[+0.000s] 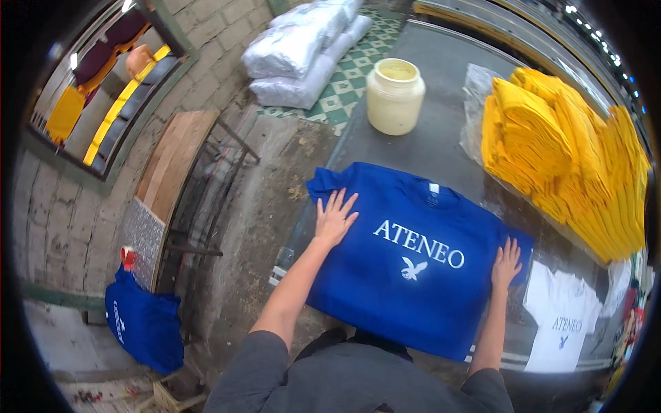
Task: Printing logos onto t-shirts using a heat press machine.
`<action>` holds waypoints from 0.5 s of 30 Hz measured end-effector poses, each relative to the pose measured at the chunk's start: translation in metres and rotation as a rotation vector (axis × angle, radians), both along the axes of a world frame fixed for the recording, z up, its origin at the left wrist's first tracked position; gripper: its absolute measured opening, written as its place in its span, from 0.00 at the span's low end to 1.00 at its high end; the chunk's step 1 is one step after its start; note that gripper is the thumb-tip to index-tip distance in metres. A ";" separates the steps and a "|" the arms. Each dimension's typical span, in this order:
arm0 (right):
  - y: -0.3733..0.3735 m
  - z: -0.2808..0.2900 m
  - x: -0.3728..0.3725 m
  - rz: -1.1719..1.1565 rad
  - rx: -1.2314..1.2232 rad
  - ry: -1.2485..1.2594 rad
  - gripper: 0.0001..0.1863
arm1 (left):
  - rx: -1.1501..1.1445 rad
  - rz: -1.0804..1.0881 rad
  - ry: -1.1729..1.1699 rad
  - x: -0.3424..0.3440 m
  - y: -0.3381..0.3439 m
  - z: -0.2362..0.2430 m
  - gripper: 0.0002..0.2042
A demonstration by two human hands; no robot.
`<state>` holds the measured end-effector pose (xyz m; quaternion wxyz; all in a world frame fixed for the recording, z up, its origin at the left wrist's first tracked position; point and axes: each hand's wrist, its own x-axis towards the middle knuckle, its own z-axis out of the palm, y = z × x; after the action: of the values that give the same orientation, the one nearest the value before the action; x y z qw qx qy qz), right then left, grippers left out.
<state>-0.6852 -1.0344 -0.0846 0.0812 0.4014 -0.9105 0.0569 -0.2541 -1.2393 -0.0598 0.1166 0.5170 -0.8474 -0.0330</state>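
A blue T-shirt [385, 289] with white lettering and a white bird print lies spread on the dark table, its collar toward the far side and its hem at the near edge. On its left side, close to the sleeve, my left hand [334, 219] rests flat with fingers spread. My right hand [506, 264] lies on the shirt's right side near the other sleeve, fingers also stretched out. Neither hand grips the fabric.
A cream plastic jar [395, 98] stands beyond the shirt. Stacked yellow shirts [551, 144] fill the right; a small white printed shirt [559, 316] lies below them. At left, a wooden bench [180, 155] holds a tape roll [127, 257] near a hanging blue shirt [148, 323]. Wrapped white bundles [296, 58] sit behind.
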 end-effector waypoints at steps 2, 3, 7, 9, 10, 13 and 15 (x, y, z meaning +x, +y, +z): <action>-0.005 -0.002 -0.002 -0.030 -0.028 0.021 0.25 | 0.002 0.074 0.060 0.005 0.001 0.003 0.26; -0.009 -0.002 -0.003 -0.026 -0.071 0.046 0.25 | -0.101 0.070 0.054 0.009 0.002 0.005 0.26; -0.043 0.005 0.012 0.208 -0.432 0.188 0.21 | -0.164 -0.022 -0.050 0.036 0.045 0.001 0.28; -0.069 0.008 0.039 0.312 -0.539 0.078 0.20 | 0.015 0.042 -0.025 0.061 0.073 -0.002 0.29; -0.085 0.010 0.056 0.334 -0.540 0.070 0.19 | -0.019 0.075 -0.056 0.073 0.082 -0.004 0.29; -0.132 0.017 0.127 0.535 -0.597 -0.013 0.19 | 0.102 0.233 0.103 0.105 0.115 0.001 0.28; -0.153 0.025 0.190 0.673 -0.628 -0.109 0.19 | 0.061 0.205 0.121 0.138 0.143 0.006 0.27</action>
<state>-0.4957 -1.1873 -0.0600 0.1277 0.6271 -0.6712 0.3741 -0.1163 -1.0968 -0.0536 0.1546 0.6011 -0.7802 -0.0776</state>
